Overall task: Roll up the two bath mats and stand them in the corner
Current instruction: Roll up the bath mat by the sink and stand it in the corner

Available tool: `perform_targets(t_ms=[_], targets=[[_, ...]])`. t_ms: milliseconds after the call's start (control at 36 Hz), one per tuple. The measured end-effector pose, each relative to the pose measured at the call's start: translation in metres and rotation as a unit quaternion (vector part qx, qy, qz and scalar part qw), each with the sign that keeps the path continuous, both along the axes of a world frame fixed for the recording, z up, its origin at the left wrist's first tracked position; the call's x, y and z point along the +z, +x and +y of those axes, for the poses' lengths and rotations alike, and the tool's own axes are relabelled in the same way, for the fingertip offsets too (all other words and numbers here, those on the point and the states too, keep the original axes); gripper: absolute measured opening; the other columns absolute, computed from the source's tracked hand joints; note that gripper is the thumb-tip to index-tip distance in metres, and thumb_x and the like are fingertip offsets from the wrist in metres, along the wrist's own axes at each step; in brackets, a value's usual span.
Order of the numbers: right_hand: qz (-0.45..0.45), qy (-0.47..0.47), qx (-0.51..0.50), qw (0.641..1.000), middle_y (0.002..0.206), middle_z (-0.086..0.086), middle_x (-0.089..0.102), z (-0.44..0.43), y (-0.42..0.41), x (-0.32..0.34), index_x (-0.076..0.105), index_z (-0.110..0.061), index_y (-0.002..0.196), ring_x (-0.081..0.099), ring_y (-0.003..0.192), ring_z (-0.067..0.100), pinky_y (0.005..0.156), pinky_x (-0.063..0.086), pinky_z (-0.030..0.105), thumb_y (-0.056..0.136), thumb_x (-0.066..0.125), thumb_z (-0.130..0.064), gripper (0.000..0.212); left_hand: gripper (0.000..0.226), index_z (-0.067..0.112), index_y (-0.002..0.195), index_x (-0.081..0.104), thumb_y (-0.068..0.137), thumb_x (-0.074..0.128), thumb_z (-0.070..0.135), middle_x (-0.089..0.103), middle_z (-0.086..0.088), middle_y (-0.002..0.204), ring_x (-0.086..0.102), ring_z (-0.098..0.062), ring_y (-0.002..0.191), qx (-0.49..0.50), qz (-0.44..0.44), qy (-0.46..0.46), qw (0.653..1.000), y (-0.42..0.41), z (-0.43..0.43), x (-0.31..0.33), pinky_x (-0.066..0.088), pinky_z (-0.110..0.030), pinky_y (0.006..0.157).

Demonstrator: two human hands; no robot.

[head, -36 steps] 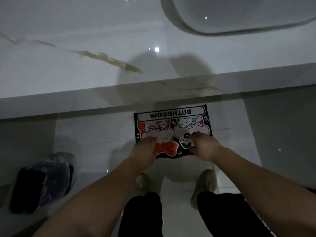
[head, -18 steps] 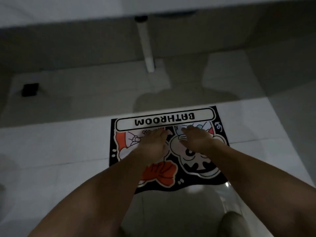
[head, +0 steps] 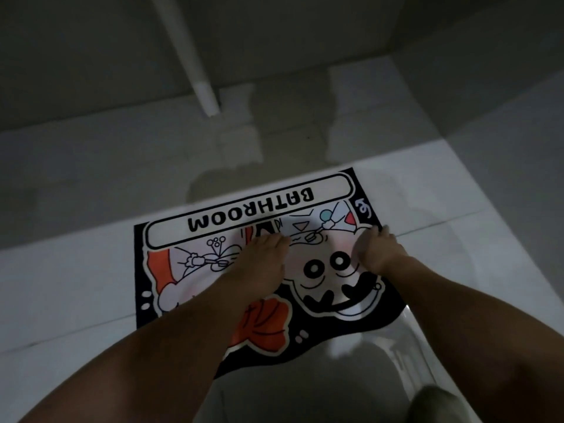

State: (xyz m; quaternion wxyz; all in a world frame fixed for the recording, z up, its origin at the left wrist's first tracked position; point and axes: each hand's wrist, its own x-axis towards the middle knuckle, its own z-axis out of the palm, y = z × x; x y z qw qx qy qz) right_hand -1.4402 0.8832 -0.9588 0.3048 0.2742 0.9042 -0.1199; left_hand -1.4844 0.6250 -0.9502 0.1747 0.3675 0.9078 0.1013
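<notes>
A black bath mat with white and orange cartoon figures and the word BATHROOM lies flat on the pale tiled floor, its lettering upside down to me. My left hand rests palm down near the mat's middle, fingers together. My right hand rests on the mat's right part, close to the right edge, fingers curled down on the fabric. Neither hand grips the mat. Its near edge is partly hidden by my forearms. Only one mat is in view.
A white pipe comes down to the floor beyond the mat. A dim wall runs along the back and meets another wall at the upper right corner. My shoe shows at the bottom right.
The view has dropped from the counter and basin to the floor and moved closer. My hands slid up the mat toward the lettering, and my right hand moved out toward the right edge.
</notes>
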Motion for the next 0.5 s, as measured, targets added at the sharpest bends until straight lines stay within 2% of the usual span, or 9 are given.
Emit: perform_targets(t_ms=[83, 139, 222, 306, 361, 417, 444, 500], targets=[[-0.023, -0.022, -0.029, 0.999, 0.153, 0.026, 0.000, 0.006, 0.002, -0.006, 0.003, 0.006, 0.144, 0.013, 0.139, 0.040, 0.113, 0.024, 0.047, 0.081, 0.062, -0.024, 0.092, 0.063, 0.012, 0.148, 0.012, 0.092, 0.041, 0.016, 0.016, -0.009, 0.155, 0.015, -0.024, 0.139, -0.013, -0.030, -0.027, 0.999, 0.011, -0.001, -0.007, 0.007, -0.033, 0.113], [-0.033, -0.024, -0.042, 0.998, 0.151, 0.026, 0.009, 0.007, 0.000, -0.009, 0.010, 0.009, 0.141, 0.022, 0.137, 0.038, 0.111, 0.029, 0.046, 0.076, 0.067, -0.023, 0.092, 0.064, 0.013, 0.148, 0.012, 0.092, 0.043, 0.015, 0.015, -0.009, 0.155, 0.013, -0.024, 0.140, -0.014, -0.037, -0.029, 0.999, 0.014, -0.002, -0.010, 0.007, -0.033, 0.113], [0.007, -0.033, -0.077, 0.996, 0.138, 0.026, 0.032, 0.008, -0.002, -0.016, 0.022, 0.011, 0.133, 0.043, 0.123, 0.036, 0.103, 0.039, 0.043, 0.073, 0.062, -0.009, 0.076, 0.066, 0.012, 0.148, 0.013, 0.090, 0.045, 0.013, 0.017, -0.009, 0.154, 0.015, -0.024, 0.139, -0.015, -0.026, -0.026, 0.999, 0.012, -0.001, -0.016, 0.009, -0.033, 0.113], [0.084, -0.016, -0.033, 0.996, 0.126, 0.027, 0.045, 0.015, 0.003, -0.028, 0.034, 0.011, 0.126, 0.050, 0.113, 0.039, 0.093, 0.042, 0.039, 0.079, 0.053, 0.000, 0.052, 0.065, 0.012, 0.148, 0.013, 0.091, 0.045, 0.014, 0.018, -0.009, 0.154, 0.016, -0.024, 0.139, -0.026, -0.013, -0.027, 0.999, 0.008, 0.005, -0.024, 0.008, -0.032, 0.113], [0.142, -0.002, 0.007, 0.990, 0.113, 0.025, 0.052, 0.021, 0.005, -0.035, 0.051, 0.007, 0.107, 0.052, 0.103, 0.036, 0.080, 0.043, 0.034, 0.076, 0.052, 0.005, 0.031, 0.066, 0.012, 0.148, 0.012, 0.091, 0.045, 0.014, 0.017, -0.010, 0.155, 0.015, -0.024, 0.140, -0.036, -0.007, -0.030, 0.999, 0.007, 0.011, -0.030, 0.007, -0.033, 0.113], [0.199, -0.006, 0.028, 0.979, 0.101, 0.024, 0.054, 0.027, 0.008, -0.041, 0.055, 0.004, 0.093, 0.053, 0.095, 0.034, 0.071, 0.040, 0.032, 0.077, 0.052, 0.005, 0.016, 0.065, 0.010, 0.147, 0.014, 0.091, 0.046, 0.013, 0.018, -0.011, 0.154, 0.016, -0.024, 0.139, -0.045, -0.007, -0.026, 0.999, 0.007, 0.018, -0.034, 0.007, -0.032, 0.113], [0.226, -0.023, 0.031, 0.973, 0.099, 0.023, 0.054, 0.030, 0.009, -0.044, 0.056, 0.004, 0.093, 0.053, 0.092, 0.034, 0.071, 0.040, 0.033, 0.080, 0.052, 0.003, 0.014, 0.064, 0.010, 0.147, 0.015, 0.091, 0.046, 0.013, 0.020, -0.012, 0.154, 0.017, -0.025, 0.139, -0.047, -0.009, -0.020, 0.999, 0.008, 0.023, -0.035, 0.008, -0.033, 0.113], [0.248, -0.071, 0.013, 0.966, 0.104, 0.021, 0.051, 0.034, 0.013, -0.049, 0.059, 0.000, 0.106, 0.052, 0.095, 0.033, 0.076, 0.041, 0.032, 0.086, 0.050, -0.001, 0.021, 0.062, 0.008, 0.146, 0.017, 0.091, 0.045, 0.013, 0.022, -0.013, 0.153, 0.020, -0.026, 0.138, -0.051, -0.012, -0.012, 0.999, 0.010, 0.033, -0.038, 0.009, -0.033, 0.113]])
